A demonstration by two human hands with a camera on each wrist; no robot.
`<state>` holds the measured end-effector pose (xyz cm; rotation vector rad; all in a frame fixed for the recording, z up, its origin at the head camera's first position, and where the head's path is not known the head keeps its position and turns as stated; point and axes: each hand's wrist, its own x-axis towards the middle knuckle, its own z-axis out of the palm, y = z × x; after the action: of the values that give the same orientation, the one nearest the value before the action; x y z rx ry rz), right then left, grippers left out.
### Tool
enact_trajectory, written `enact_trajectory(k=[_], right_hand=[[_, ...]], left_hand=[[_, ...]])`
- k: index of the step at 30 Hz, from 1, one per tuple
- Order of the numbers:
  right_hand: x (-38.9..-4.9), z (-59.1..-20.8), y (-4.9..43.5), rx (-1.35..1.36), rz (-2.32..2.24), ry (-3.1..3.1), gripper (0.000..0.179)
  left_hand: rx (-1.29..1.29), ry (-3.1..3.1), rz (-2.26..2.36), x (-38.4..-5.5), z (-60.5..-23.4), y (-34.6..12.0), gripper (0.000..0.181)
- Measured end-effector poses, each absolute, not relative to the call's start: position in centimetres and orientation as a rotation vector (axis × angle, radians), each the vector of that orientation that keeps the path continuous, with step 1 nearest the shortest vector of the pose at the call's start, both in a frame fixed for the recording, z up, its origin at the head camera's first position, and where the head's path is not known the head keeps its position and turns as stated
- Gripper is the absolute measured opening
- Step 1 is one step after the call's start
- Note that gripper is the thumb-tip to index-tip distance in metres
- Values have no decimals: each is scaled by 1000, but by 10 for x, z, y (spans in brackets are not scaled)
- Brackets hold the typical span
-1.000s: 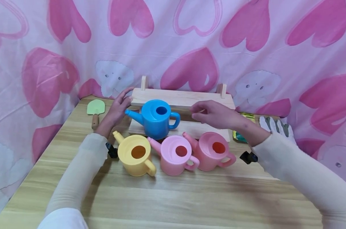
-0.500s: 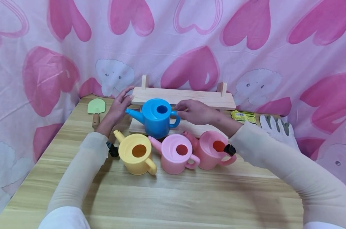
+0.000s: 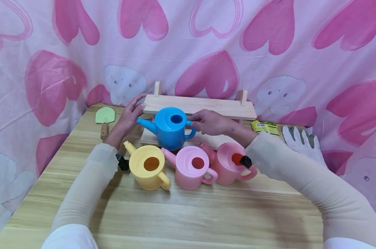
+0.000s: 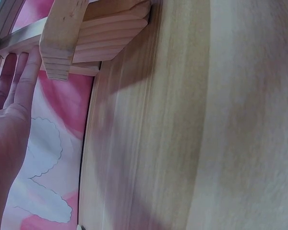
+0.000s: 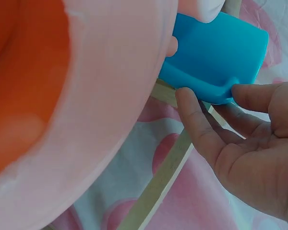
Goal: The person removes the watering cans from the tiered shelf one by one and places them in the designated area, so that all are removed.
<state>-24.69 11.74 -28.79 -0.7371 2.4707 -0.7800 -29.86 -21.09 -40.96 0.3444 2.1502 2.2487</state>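
Note:
A blue watering can point(image 3: 170, 129) stands on the lower board of a small wooden shelf point(image 3: 200, 105), its spout pointing left. My right hand point(image 3: 212, 122) pinches its handle; in the right wrist view the thumb and fingers point(image 5: 192, 108) close on the blue handle from both sides. My left hand point(image 3: 130, 116) rests against the left end of the upper board. Straight fingers point(image 4: 26, 76) touch the wood in the left wrist view. In front of the shelf stand a yellow watering can point(image 3: 147, 181), a light pink one point(image 3: 188, 180) and a darker pink one point(image 3: 226, 178).
At the table's point(image 3: 175, 218) back left lies a green toy shovel point(image 3: 105, 116) with a wooden handle. Right of the shelf are a yellow-and-green packet point(image 3: 264, 127) and white-and-green gloves point(image 3: 303, 141). A pink heart-patterned curtain point(image 3: 206, 41) hangs behind.
My right hand has moved left from beside the blue watering can to its handle and taken hold of it. The left hand and the cans have stayed in place.

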Motion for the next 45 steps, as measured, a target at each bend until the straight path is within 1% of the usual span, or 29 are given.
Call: enact_trajectory(k=[5, 13, 18, 22, 27, 29, 38, 45], right_hand=[[-247, -287, 116, -735, -764, 2484, 22], [-246, -286, 116, -721, -725, 2531, 22], [-245, -284, 115, -765, -745, 2539, 19], [-244, -279, 115, -805, -754, 2558, 20], [-238, -267, 120, -758, -800, 2574, 28], [-234, -262, 124, -751, -827, 2583, 30], [-222, -241, 157, -823, -950, 2659, 26], [-207, -226, 191, -734, -961, 2722, 32]], left_hand=[[349, 2130, 2259, -300, -409, -211, 54], [354, 2123, 2261, -298, -409, -211, 54], [345, 2131, 2242, -297, -408, -211, 54], [304, 2199, 2198, -297, -408, -212, 54], [255, 2214, 2179, -297, -409, -212, 53], [274, 2178, 2196, -298, -409, -211, 54], [331, 2034, 2293, -298, -409, -208, 52], [342, 2044, 2278, -299, -410, -209, 54]])
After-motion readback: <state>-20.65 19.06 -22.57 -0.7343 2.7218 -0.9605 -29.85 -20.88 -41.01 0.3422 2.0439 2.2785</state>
